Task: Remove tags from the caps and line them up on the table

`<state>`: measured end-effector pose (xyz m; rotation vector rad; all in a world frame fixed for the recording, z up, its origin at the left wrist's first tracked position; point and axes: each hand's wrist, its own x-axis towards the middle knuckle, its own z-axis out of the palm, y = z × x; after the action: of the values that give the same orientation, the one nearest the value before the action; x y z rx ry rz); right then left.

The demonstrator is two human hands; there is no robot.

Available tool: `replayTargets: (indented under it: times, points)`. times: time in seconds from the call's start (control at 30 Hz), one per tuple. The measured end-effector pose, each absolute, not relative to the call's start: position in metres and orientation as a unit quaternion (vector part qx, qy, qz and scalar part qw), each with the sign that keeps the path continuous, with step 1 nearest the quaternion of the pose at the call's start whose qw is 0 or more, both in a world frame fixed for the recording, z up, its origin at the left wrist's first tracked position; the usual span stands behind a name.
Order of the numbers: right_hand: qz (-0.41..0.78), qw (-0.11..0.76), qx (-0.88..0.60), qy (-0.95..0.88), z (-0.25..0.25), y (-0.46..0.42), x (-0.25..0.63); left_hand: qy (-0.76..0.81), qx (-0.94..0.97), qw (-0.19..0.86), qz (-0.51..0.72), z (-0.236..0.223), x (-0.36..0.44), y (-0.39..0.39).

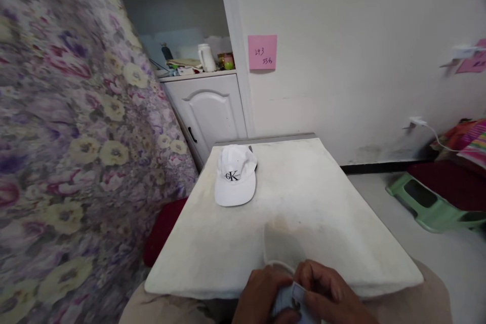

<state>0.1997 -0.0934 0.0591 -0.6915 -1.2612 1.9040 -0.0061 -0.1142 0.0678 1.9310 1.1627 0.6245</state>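
My left hand [261,296] and my right hand [330,293] meet at the near edge of the white table [311,197], at the bottom of the view. Both are closed around a small pale bluish-grey piece of cloth [291,299], mostly hidden between the fingers. A white cap [234,174] with a black logo lies on the far left part of the table, brim toward me, well away from both hands.
A floral curtain [64,142] hangs along the left. A white cabinet [207,109] with a jug and clutter stands behind it. A pink note [261,52] sticks to the wall. At the right are a green stool [429,202] and colourful bedding [465,142].
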Motion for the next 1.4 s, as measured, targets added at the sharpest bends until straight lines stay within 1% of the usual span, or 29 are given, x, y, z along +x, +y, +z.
replayTargets:
  times: [0.1,0.27,0.37,0.5,0.63,0.77,0.87,1.0,1.1,1.4]
  points:
    - [0.707,0.378,-0.287,-0.524,0.065,-0.094,0.202,0.468,0.760,0.385,0.235,0.068,-0.003,-0.117]
    - [0.492,0.403,-0.383,-0.669,0.078,-0.100,0.211,0.456,0.795,0.325,0.235,0.056,-0.003,-0.115]
    - [0.440,0.386,-0.407,-0.701,0.075,-0.103,0.212,0.450,0.812,0.291,0.232,0.046,-0.005,-0.113]
    - [0.462,0.346,-0.433,-0.692,0.065,-0.106,0.213,0.441,0.828,0.257,0.232,0.041,-0.004,-0.111]
    - [0.519,0.303,-0.459,-0.654,0.065,-0.108,0.213,0.421,0.837,0.188,0.295,0.051,0.002,-0.110]
    - [0.637,0.332,-0.436,-0.543,0.072,-0.111,0.209,0.414,0.835,0.171,0.320,0.071,0.009,-0.112]
    - [0.689,0.342,-0.404,-0.495,0.075,-0.109,0.206,0.411,0.830,0.172,0.335,0.077,0.011,-0.113]
    - [0.693,0.342,-0.402,-0.491,0.078,-0.106,0.207,0.414,0.829,0.169,0.334,0.075,0.011,-0.112]
    - [0.686,0.337,-0.410,-0.499,0.079,-0.104,0.208,0.408,0.843,0.138,0.323,0.074,0.012,-0.110]
    - [0.555,0.327,-0.493,-0.584,0.078,-0.105,0.208,0.411,0.860,0.076,0.291,0.072,0.019,-0.106]
